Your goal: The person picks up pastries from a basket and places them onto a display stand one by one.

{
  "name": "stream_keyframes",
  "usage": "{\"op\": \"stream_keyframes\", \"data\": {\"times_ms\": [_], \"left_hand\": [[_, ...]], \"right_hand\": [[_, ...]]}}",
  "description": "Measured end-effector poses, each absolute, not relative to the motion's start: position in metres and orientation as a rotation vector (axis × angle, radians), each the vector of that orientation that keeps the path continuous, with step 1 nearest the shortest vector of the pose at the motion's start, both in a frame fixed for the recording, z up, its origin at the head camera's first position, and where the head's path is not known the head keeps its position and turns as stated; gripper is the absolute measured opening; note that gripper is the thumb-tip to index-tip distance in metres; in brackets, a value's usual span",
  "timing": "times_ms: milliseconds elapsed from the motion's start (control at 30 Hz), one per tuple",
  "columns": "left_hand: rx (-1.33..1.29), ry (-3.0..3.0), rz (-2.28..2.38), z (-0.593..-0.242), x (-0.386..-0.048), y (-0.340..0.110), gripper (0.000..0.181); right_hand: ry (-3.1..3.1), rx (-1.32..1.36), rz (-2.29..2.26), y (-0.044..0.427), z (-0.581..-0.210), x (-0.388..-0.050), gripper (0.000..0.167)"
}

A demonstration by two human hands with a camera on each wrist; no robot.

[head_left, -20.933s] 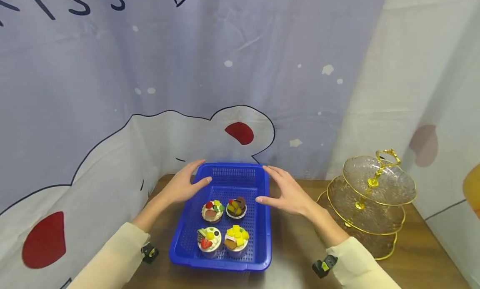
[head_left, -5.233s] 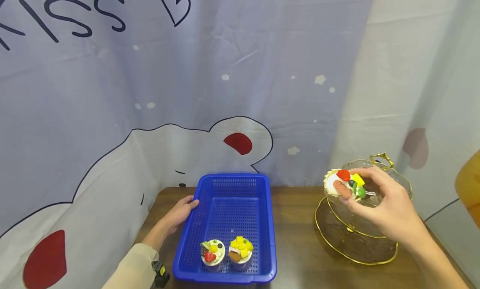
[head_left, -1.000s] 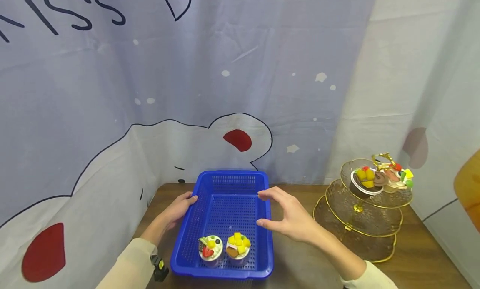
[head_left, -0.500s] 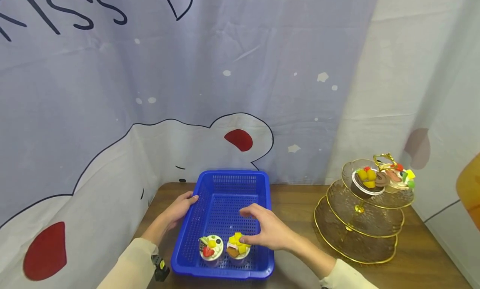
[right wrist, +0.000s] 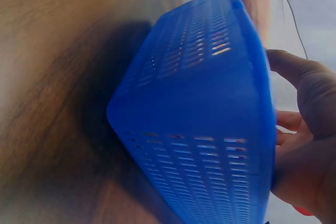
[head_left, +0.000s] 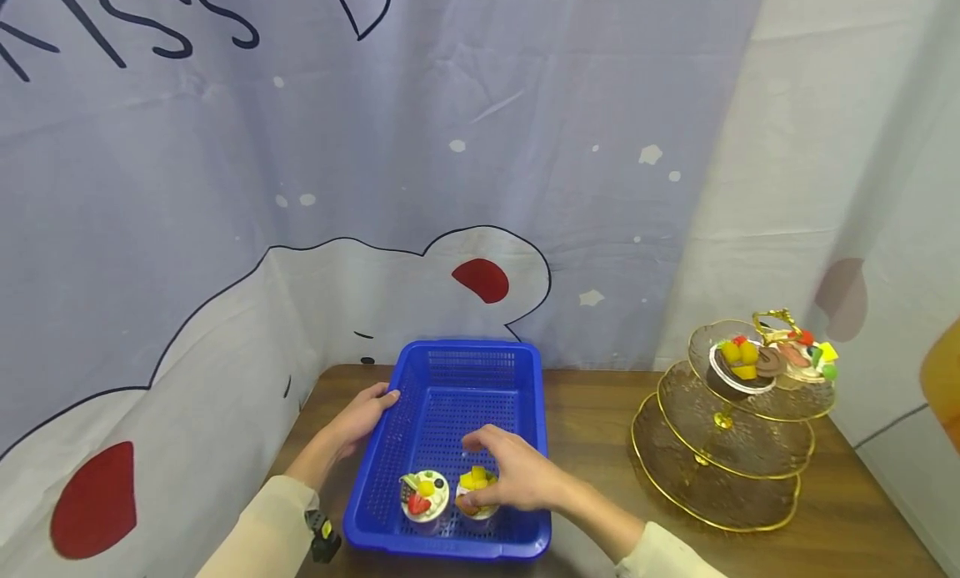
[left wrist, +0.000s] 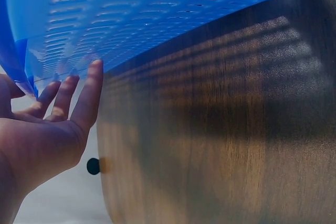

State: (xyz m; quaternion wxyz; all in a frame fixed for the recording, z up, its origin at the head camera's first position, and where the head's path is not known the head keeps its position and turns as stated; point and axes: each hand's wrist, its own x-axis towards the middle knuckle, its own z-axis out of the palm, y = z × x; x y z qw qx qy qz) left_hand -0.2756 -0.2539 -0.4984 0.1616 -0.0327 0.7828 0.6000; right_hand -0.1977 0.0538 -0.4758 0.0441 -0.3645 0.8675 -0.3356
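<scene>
Currently, a person's right hand (head_left: 517,474) reaches over the right edge of a blue basket (head_left: 461,419), thumb and forefinger spread well apart around a yellow cupcake (head_left: 476,479). The thumb overlaps the cupcake's near side; whether it touches cannot be told. The left hand (head_left: 360,419) holds the basket's left rim, thumb on top, fingers against the outer wall.

The yellow cupcake sits upright near the basket's front edge, right of the middle. Just to its left is a strawberry cupcake (head_left: 426,496), also upright.

The basket rests on a brown wooden worktop (head_left: 592,403), toward its left edge. Near the right edge is a gold-rimmed, three-tier glass stand (head_left: 716,496). Its top tier carries a chocolate cupcake (head_left: 738,371) at the left and a cream cupcake (head_left: 798,357) at the right.

Along the worktop's back edge hangs a curtain (head_left: 412,144). Black writing at its upper left reads "KISS", followed by part of a heart (head_left: 360,36), cut off at the top.
</scene>
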Motion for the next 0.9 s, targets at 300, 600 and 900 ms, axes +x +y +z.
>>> {"op": "stream_keyframes", "data": {"times_ms": [300, 600, 900], "left_hand": [[-0.099, 2.241, 1.719, -0.498, -0.274, -0.254, 0.040], [-0.099, 2.234, 1.724, -0.498, -0.275, -0.253, 0.038], [-0.097, 2.263, 1.692, -0.498, -0.275, -0.253, 0.041]], "right_hand": [[2.635, -1.095, -0.900, 0.045, -0.477, -0.196, 0.071], [2.651, -1.125, -0.773, 0.044, -0.482, -0.196, 0.074], [2.633, -1.149, -0.672, 0.043, -0.484, -0.196, 0.070]]}}
